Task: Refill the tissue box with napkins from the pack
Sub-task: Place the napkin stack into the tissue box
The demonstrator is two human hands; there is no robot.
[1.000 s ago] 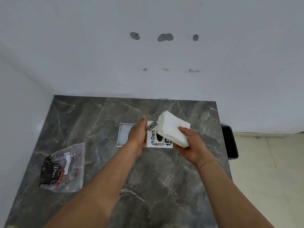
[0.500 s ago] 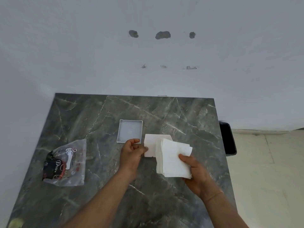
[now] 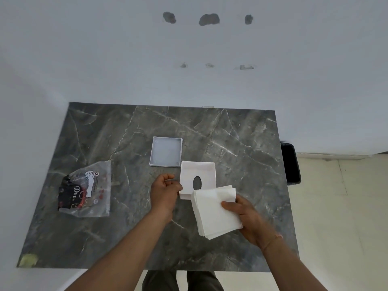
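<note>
Dark grey marble with pale veins fills your view, a table (image 3: pixel 231 133) pushed up against a white wall (image 3: pixel 294 70). Dead centre sits the tissue box (image 3: pixel 189 175), white, turned so its inside faces up, with the oval slot showing dark through its floor. Your left hand (image 3: pixel 164 194) pinches the box's edge at its 8 o'clock corner, thumb and fingers closed on the rim. At 5 o'clock from the box, your right hand (image 3: pixel 247 217) clamps a thick stack of napkins (image 3: pixel 212 211), thumb on top and fingers beneath; the stack hangs over the box's near corner and hides it, so whether paper and box touch is hard to say. Just off the box's 11 o'clock corner lies the lid (image 3: pixel 165 151), a flat grey tray, close beside the box; contact can't be made out. Well away at 9 o'clock, the napkin pack (image 3: pixel 86 192) lies crumpled, clear plastic with a dark label. At 3 o'clock, past the table's edge, a black bin (image 3: pixel 290 162) stands on the cream floor (image 3: pixel 344 206). At 6 o'clock, your trousers (image 3: pixel 182 280) show below the tabletop.
</note>
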